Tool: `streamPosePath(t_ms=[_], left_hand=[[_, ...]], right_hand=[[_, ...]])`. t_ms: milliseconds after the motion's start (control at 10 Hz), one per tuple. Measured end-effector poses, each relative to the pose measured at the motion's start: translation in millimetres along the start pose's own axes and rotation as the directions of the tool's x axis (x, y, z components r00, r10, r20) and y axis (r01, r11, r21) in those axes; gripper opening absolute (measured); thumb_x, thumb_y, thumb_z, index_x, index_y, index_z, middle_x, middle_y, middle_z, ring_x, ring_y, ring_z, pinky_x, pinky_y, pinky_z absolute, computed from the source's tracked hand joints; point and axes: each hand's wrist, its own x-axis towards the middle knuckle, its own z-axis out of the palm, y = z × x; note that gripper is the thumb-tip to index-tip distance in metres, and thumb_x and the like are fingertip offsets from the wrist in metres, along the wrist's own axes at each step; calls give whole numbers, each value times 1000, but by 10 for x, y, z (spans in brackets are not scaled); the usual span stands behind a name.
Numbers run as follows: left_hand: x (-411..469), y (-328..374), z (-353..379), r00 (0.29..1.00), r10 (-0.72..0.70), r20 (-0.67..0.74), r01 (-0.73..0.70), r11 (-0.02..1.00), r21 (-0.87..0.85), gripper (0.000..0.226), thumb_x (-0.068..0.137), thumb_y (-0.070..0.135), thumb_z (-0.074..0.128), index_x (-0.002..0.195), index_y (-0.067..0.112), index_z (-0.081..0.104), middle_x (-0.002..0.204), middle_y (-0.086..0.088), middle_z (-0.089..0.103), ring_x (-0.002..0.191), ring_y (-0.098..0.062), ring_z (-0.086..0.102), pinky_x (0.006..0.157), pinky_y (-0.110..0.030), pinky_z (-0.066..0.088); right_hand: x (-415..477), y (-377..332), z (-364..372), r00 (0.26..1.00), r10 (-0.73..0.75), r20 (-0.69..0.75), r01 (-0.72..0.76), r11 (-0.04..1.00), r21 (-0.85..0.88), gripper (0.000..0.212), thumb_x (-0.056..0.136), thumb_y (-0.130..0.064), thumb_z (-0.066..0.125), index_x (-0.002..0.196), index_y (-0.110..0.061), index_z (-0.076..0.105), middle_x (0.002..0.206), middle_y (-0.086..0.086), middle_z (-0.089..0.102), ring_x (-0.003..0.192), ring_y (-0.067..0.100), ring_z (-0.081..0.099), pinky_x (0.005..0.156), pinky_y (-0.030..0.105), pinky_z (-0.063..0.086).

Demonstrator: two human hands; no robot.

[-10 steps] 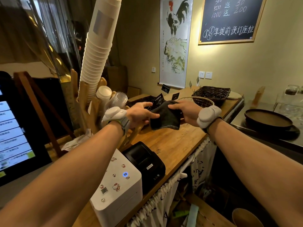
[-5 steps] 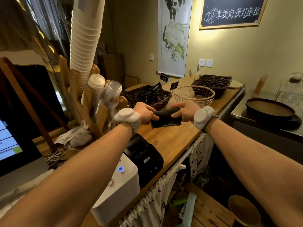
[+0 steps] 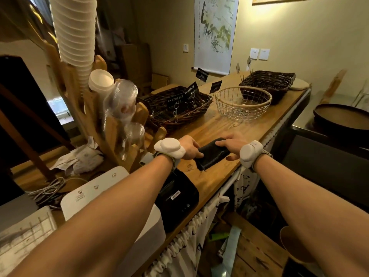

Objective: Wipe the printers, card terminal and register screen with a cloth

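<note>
A dark folded cloth (image 3: 212, 154) lies on the wooden counter (image 3: 219, 124), held at both ends. My left hand (image 3: 189, 146) grips its left end and my right hand (image 3: 232, 143) grips its right end from above. Nearer to me, under my left forearm, a black receipt printer (image 3: 177, 198) sits on the counter, and a white printer (image 3: 103, 186) with small stickers stands to its left. The register screen is a dark panel at the far left edge (image 3: 12, 96), mostly out of view. No card terminal shows.
A wooden cup rack (image 3: 111, 124) with a tall stack of paper cups (image 3: 73, 35) and clear cups stands left of my hands. Beyond lie a dark wicker tray (image 3: 175, 108), a wire basket (image 3: 242, 102) and another wicker basket (image 3: 268, 82). A round dark tray (image 3: 343, 118) sits right. Cables (image 3: 48, 190) lie left.
Both hands brought the cloth down from the air onto the counter and folded it into a narrow roll. The view has tilted down and right, so the register screen has left the frame.
</note>
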Motion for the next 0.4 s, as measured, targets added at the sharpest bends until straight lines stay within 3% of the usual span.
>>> streamPosePath(t_ms=[100, 200, 300, 400], left_hand=[[96, -3, 68, 996, -26, 91, 24, 1000, 20, 22, 91, 28, 62, 105, 11, 66, 103, -5, 60, 90, -18, 57, 83, -31, 48], [167, -22, 88, 995, -68, 74, 55, 985, 164, 26, 90, 33, 61, 78, 11, 55, 83, -4, 57, 75, -19, 54, 66, -29, 42], [136, -73, -22, 996, -73, -54, 85, 958, 275, 31, 90, 40, 59, 85, 9, 56, 84, -3, 53, 79, -22, 53, 70, -32, 44], [61, -64, -107, 995, -84, -55, 93, 979, 183, 38, 90, 40, 60, 104, 5, 62, 102, -6, 57, 94, -22, 56, 83, -35, 47]], right_hand=[[134, 55, 62, 1000, -15, -27, 14, 998, -67, 30, 90, -24, 61, 111, -4, 65, 98, 10, 61, 86, 24, 59, 56, 31, 51], [255, 57, 96, 996, -55, -65, 39, 974, -221, 46, 91, -24, 59, 130, 0, 51, 121, 15, 59, 108, 29, 57, 76, 35, 50], [235, -33, 81, 995, -62, -76, 27, 917, -398, 56, 94, -16, 54, 143, -4, 30, 140, 17, 47, 123, 30, 50, 98, 34, 43], [167, -103, 90, 992, -110, -65, 74, 907, -415, 44, 93, -9, 52, 137, -5, 44, 133, 15, 54, 115, 29, 56, 94, 35, 48]])
